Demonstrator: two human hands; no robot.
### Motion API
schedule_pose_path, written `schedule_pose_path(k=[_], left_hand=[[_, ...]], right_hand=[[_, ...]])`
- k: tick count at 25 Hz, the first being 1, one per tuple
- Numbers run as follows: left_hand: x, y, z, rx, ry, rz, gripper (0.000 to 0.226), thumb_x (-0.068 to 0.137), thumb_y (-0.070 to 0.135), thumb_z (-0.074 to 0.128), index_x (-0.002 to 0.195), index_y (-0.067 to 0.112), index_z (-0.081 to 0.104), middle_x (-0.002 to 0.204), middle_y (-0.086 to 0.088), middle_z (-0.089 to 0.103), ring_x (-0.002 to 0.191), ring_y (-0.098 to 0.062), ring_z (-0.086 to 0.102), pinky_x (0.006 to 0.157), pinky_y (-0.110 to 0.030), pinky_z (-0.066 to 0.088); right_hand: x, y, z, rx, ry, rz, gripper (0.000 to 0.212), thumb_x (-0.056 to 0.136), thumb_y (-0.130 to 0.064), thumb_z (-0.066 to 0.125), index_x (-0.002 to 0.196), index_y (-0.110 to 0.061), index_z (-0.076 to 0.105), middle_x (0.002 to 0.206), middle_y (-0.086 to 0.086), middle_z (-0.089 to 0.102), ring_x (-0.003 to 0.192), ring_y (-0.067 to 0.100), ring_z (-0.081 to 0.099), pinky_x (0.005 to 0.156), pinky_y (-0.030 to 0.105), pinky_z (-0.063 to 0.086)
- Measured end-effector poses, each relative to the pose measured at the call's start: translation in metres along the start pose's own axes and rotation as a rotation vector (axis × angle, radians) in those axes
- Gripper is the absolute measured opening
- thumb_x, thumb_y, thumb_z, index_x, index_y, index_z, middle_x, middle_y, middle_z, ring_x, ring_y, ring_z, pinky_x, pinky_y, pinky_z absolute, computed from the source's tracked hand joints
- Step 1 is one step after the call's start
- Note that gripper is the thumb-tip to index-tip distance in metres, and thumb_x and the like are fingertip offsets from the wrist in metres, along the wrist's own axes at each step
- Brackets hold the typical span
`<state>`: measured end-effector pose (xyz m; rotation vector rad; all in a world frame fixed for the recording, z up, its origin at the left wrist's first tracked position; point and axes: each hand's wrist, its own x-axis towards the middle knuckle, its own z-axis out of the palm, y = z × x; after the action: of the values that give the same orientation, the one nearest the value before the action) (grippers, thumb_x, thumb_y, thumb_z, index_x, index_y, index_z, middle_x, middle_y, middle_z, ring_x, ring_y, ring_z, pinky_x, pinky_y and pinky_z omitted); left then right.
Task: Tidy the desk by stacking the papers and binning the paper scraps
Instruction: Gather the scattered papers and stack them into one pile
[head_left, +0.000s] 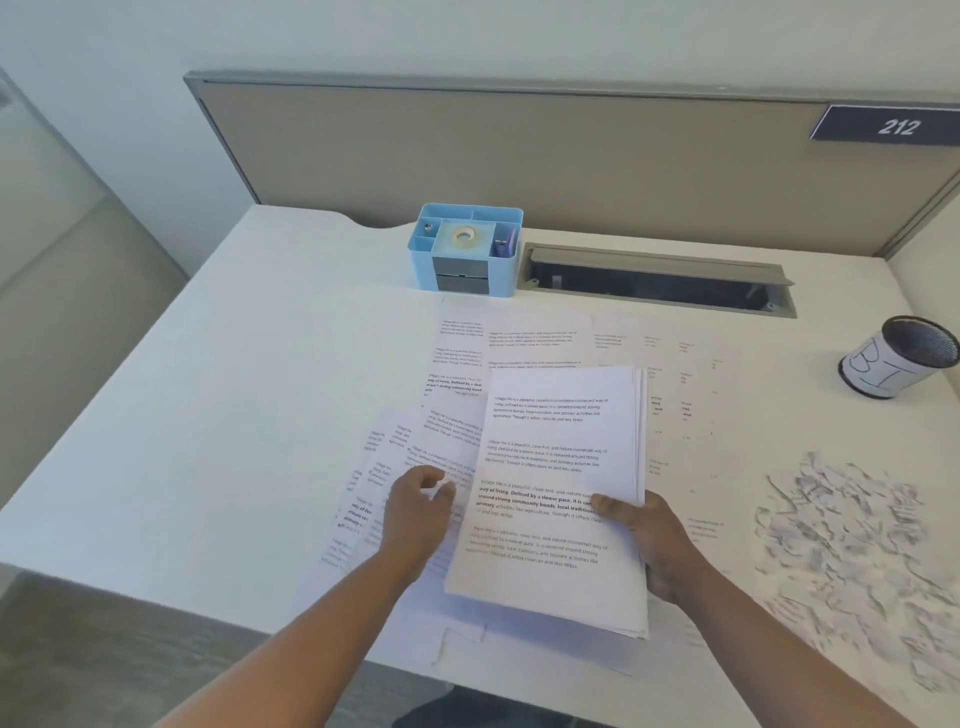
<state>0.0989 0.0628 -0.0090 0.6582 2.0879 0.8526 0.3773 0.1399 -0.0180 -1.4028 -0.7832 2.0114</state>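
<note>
My right hand (655, 540) grips a gathered stack of printed papers (556, 467) by its right edge, thumb on top, holding it a little above the desk. More loose printed sheets (457, 364) lie fanned out under and to the left of the stack. My left hand (418, 512) rests on these sheets with fingers curled, pinching the edge of one. A pile of torn paper scraps (852, 540) covers the desk at the right. A small black mesh bin (896, 358) with a white label stands at the far right.
A blue desk organiser (467, 249) with a tape roll stands at the back middle of the white desk (234, 389). Beside it is an open grey cable tray (660, 280). A beige partition (519, 150) with a "212" sign closes the back.
</note>
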Motion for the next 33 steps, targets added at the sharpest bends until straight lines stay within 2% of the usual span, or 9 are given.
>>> schedule_pose_path(k=[4,7,13,16,18,21,26,28,33], left_hand=[[0.011,-0.029,-0.028,0.500,0.128,-0.033,0.060,0.094,0.045,0.069,0.146,0.025,0.048,0.155,0.000,0.038,0.139,-0.030,0.036,0.107,-0.045,0.040],[0.021,-0.034,-0.041,0.525,0.089,-0.042,0.069,0.085,0.054,0.075,0.142,0.024,0.048,0.147,-0.001,0.040,0.134,-0.029,0.039,0.097,-0.043,0.045],[0.033,-0.023,-0.042,0.365,0.109,-0.093,0.054,0.075,0.041,0.088,0.109,0.021,0.050,0.105,0.004,0.060,0.093,-0.022,0.062,0.071,-0.035,0.052],[0.037,-0.020,-0.046,0.338,0.064,-0.079,0.026,0.084,0.032,0.080,0.093,0.021,0.058,0.090,0.005,0.069,0.081,-0.021,0.067,0.069,-0.037,0.056],[0.036,-0.019,-0.051,0.411,0.090,-0.048,0.016,0.092,0.034,0.071,0.090,0.020,0.064,0.097,0.003,0.069,0.090,-0.024,0.067,0.075,-0.042,0.059],[0.037,-0.019,-0.058,0.693,0.146,0.033,0.021,0.095,0.039,0.065,0.103,0.020,0.064,0.120,0.007,0.041,0.115,-0.023,0.049,0.077,-0.034,0.047],[0.040,-0.026,-0.060,0.547,0.095,0.013,0.022,0.087,0.019,0.071,0.079,0.013,0.052,0.110,-0.004,0.050,0.086,-0.022,0.057,0.069,-0.034,0.050],[0.041,-0.025,-0.061,0.477,0.108,0.012,0.019,0.082,0.015,0.073,0.084,0.010,0.055,0.105,-0.006,0.057,0.080,-0.021,0.059,0.067,-0.035,0.052],[0.043,-0.025,-0.063,0.536,0.115,-0.036,0.057,0.083,0.028,0.082,0.129,0.019,0.050,0.129,-0.003,0.047,0.122,-0.026,0.045,0.088,-0.038,0.047]], right_hand=[[0.009,0.005,0.004,0.085,-0.006,0.016,0.029,0.088,-0.005,0.073,0.117,-0.004,0.073,0.111,0.018,0.077,0.096,0.038,0.076,0.068,0.046,0.064],[0.014,0.007,0.012,0.129,-0.021,0.029,0.026,0.089,-0.004,0.072,0.115,-0.005,0.074,0.110,0.017,0.078,0.094,0.037,0.077,0.065,0.044,0.063],[0.029,0.008,0.030,0.141,-0.014,0.039,0.030,0.090,-0.004,0.071,0.120,-0.005,0.071,0.115,0.017,0.076,0.100,0.040,0.075,0.077,0.052,0.062],[0.033,0.012,0.033,0.143,0.003,0.049,0.034,0.090,-0.004,0.071,0.123,-0.005,0.070,0.117,0.017,0.076,0.104,0.040,0.074,0.088,0.056,0.059],[0.034,0.013,0.035,0.155,0.010,0.043,0.034,0.089,-0.004,0.072,0.123,-0.006,0.070,0.116,0.016,0.076,0.103,0.039,0.075,0.085,0.054,0.060],[0.037,0.011,0.043,0.157,-0.013,0.012,0.032,0.090,-0.004,0.072,0.122,-0.007,0.071,0.115,0.015,0.077,0.102,0.037,0.075,0.080,0.052,0.063],[0.044,0.014,0.056,0.116,-0.037,0.045,0.031,0.090,-0.004,0.072,0.121,-0.007,0.071,0.116,0.017,0.076,0.105,0.040,0.074,0.097,0.065,0.054],[0.045,0.016,0.056,0.107,-0.028,0.052,0.031,0.090,-0.004,0.072,0.121,-0.007,0.072,0.115,0.016,0.077,0.104,0.040,0.074,0.097,0.065,0.054],[0.046,0.015,0.048,0.099,-0.048,0.081,0.030,0.091,-0.005,0.072,0.120,-0.006,0.071,0.112,0.018,0.077,0.098,0.040,0.076,0.076,0.053,0.063]])
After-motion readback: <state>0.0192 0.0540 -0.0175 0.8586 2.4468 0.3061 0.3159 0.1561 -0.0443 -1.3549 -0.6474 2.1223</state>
